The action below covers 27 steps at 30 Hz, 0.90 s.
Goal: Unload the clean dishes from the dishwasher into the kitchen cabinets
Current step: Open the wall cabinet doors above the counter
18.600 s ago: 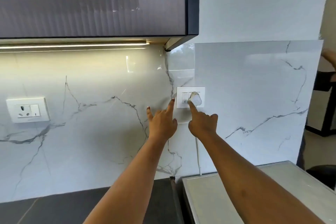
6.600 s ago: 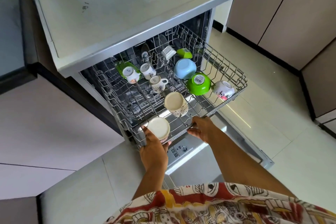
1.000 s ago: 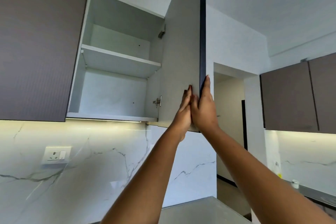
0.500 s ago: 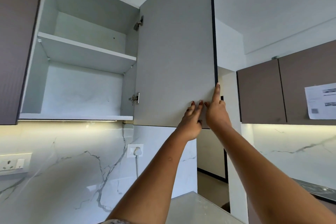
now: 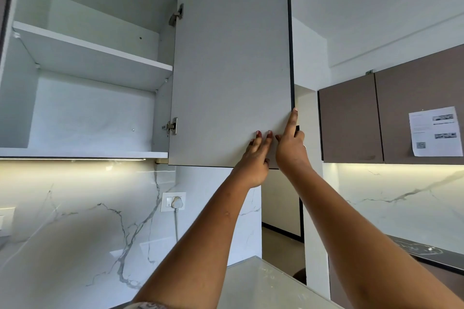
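- Cabinet door [image 5: 231,70]: stands open, hinged right of the cabinet shelf [image 5: 95,57].
- Left hand [image 5: 254,158]: fingers straight, flat on the door's inner face.
- Right hand [image 5: 291,148]: grips the door's free edge, index finger extended.

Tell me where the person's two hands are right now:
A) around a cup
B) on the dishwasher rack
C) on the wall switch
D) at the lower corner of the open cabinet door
D: the left hand lies with straight fingers on the cabinet door near its lower corner, and the right hand holds the door's edge right beside it.
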Tool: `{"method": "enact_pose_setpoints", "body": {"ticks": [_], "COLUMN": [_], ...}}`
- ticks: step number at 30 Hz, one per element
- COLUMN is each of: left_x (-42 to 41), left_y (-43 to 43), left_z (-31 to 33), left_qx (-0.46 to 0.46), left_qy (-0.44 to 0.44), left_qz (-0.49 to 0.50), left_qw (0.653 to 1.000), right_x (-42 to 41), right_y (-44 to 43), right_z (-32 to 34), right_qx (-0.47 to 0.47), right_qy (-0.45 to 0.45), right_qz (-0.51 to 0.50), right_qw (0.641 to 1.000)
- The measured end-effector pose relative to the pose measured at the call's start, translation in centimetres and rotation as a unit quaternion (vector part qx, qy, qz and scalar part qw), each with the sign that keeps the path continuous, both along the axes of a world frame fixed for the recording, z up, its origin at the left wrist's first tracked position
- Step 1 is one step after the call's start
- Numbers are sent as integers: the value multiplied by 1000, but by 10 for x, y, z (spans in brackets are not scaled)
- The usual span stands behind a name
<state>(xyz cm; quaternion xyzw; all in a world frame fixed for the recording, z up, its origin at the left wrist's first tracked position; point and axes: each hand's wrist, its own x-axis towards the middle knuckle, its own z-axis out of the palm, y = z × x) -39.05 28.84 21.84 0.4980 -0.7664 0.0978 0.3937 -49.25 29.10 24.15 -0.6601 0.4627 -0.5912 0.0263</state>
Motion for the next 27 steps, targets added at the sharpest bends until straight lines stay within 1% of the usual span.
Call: {"method": "enact_pose_setpoints", "body": {"ticks": [5,10,15,17,18,20,22,25,27], "left_x": [-1,-2,-11,-17,-22,-31,-36,-37,-37], "left_y": [4,10,19,24,27,32,36,39,41], "left_z": [1,-4,-33,-55,-72,-108,-147,-221,-277], "left_qx": [3,38,50,40,44,60,81,148,212], "left_qy": [1,8,46,84,117,179,221,293,340], "left_qz": [12,16,14,12,4,-13,-30,-39,-37], "left_qw": [1000,999,998,996,992,982,971,944,915], "right_x": [2,2,-1,-5,-9,-19,-30,-54,-71], "right_y": [3,4,18,26,29,31,30,26,25], "right_z": [-9,-21,-45,-60,-73,-102,-137,-206,-259], "right_qx": [-12,-9,-4,0,9,26,46,127,201], "right_qy": [36,62,65,70,74,83,79,72,82], "right_qz": [-28,-56,-27,-7,0,14,20,10,3], "right_qw": [999,997,997,998,997,996,996,989,976]}}
